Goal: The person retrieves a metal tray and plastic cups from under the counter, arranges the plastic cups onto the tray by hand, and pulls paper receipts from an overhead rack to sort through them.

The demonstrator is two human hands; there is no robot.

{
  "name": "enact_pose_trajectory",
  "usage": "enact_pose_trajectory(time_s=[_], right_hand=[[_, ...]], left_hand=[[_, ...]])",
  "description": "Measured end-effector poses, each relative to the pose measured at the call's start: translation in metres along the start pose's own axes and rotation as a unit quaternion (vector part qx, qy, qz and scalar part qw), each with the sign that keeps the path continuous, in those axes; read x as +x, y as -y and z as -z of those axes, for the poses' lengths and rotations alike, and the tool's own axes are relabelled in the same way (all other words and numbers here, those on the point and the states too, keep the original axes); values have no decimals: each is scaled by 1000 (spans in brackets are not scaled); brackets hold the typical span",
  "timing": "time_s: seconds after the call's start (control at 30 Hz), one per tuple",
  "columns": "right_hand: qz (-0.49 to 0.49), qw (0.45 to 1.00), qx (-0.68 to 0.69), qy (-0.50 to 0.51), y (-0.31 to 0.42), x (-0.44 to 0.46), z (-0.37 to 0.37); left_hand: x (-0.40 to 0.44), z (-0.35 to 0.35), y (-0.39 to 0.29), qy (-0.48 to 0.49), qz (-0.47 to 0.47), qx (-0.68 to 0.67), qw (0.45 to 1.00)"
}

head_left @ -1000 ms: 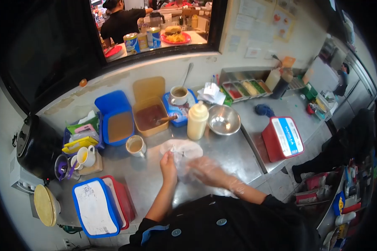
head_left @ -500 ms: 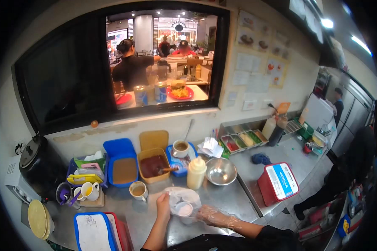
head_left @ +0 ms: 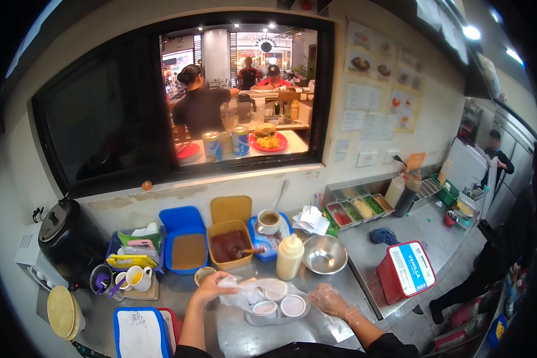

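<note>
Clear plastic bag point(head_left: 271, 321) with three small round cups point(head_left: 293, 306) inside sits between the hands, its left edge pinched in the left hand point(head_left: 213, 288). The gloved right hand point(head_left: 333, 299) is at its opposite edge, whether gripping I cannot tell; beyond it stands a steel mixing bowl point(head_left: 325, 255).

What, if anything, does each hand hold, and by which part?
The left hand holds the plastic bag by its left edge; the right hand is at its right edge, grip unclear.
</note>
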State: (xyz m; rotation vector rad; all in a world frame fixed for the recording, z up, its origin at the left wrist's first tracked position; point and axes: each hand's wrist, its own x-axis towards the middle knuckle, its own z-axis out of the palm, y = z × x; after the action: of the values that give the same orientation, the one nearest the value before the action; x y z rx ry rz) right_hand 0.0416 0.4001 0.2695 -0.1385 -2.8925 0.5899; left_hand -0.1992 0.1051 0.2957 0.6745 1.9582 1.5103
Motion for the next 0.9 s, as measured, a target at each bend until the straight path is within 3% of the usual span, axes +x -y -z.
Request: enact_pose_trajectory(time_s=[0.13,0.2,0.23,0.3,0.4,0.53,0.6,0.63,0.7,0.73,0.8,0.83,0.9], right_hand=[[6,998,-44,37,-11,2,2],[-1,1000,-13,26,-4,3,15],[2,1000,-15,24,3,5,27],[-204,965,162,9,22,7,46],[-237,960,145,-23,17,9,18],[-242,962,111,62,40,10,2],[-203,959,198,6,12,10,-31],[-202,959,199,7,7,8,-34],[-154,966,201,-54,6,6,-35],[-156,965,202,-52,9,4,-32],[-298,891,342,-18,20,4,-15],[-286,846,449,-23,4,-1,-26],[-264,824,500,-32,1,-6,-27]], left_hand=[[-5,22,30,-4,-10,1,1000],[-10,25,34,-35,43,134,989],[-14,25,31,-38,41,133,990],[-39,15,2,-91,-4,268,959],[-66,-6,-37,-162,32,246,955],[-73,-45,16,-94,56,266,958],[-62,-66,70,-67,10,184,981],[-61,-72,57,-68,11,185,980],[-64,-80,19,-66,131,1,989],[-62,-79,28,-66,134,1,989],[-54,-80,48,-107,32,74,991],[-55,-80,51,-107,33,74,991],[-54,-78,48,-134,9,46,990]])
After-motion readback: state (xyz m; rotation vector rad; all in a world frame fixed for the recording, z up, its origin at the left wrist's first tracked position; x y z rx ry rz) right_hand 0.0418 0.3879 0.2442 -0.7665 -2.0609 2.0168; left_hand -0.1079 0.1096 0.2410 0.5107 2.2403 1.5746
